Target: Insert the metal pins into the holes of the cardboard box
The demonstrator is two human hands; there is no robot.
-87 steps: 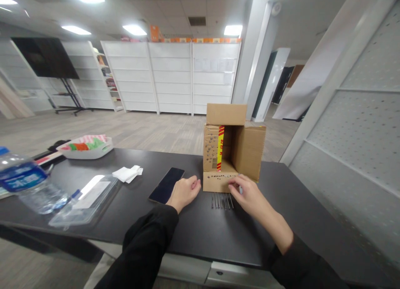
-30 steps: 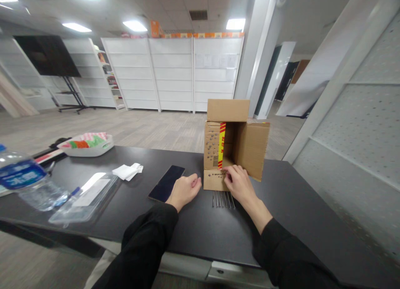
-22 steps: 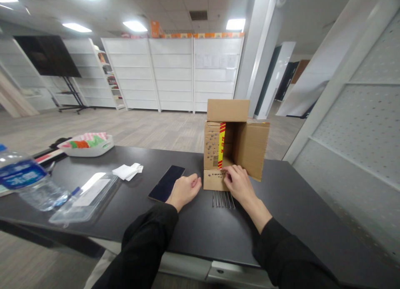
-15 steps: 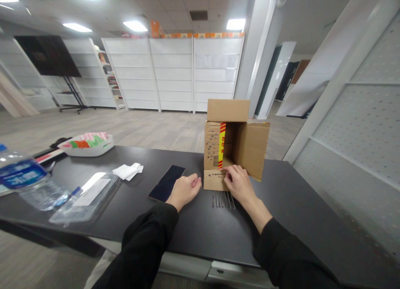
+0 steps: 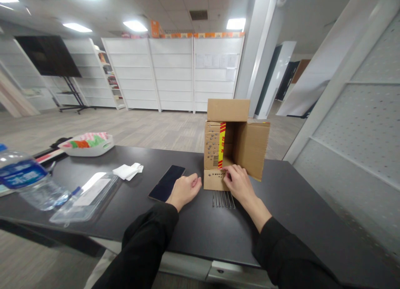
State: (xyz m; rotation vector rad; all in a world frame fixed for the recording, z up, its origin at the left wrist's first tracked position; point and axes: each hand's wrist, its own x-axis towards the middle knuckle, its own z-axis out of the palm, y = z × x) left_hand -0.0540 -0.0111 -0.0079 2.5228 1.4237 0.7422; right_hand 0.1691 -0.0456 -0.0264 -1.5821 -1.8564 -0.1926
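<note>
A cardboard box (image 5: 210,153) stands on the dark table with its flaps folded out. Its front lower flap (image 5: 212,182) carries a row of small dark holes, and dark round spots dot the left flap. My right hand (image 5: 238,181) is at the right part of the lower flap, thumb and fingers pinched together; whatever lies between them is too small to make out. Several thin metal nails (image 5: 222,199) lie side by side just in front of the box. Closed in a loose fist, my left hand (image 5: 186,189) rests between the box and a dark phone (image 5: 167,183), apparently holding nothing.
Left of the phone lie folded white tissues (image 5: 128,171) and a clear plastic case (image 5: 90,197) with a paper label. A water bottle (image 5: 23,172) leans in at the far left. Behind it is a white basket (image 5: 89,149) with colourful contents. The table's front edge runs below my arms.
My right hand has shifted very slightly at the lower flap. The left hand, the box and the nails stay where they were.
</note>
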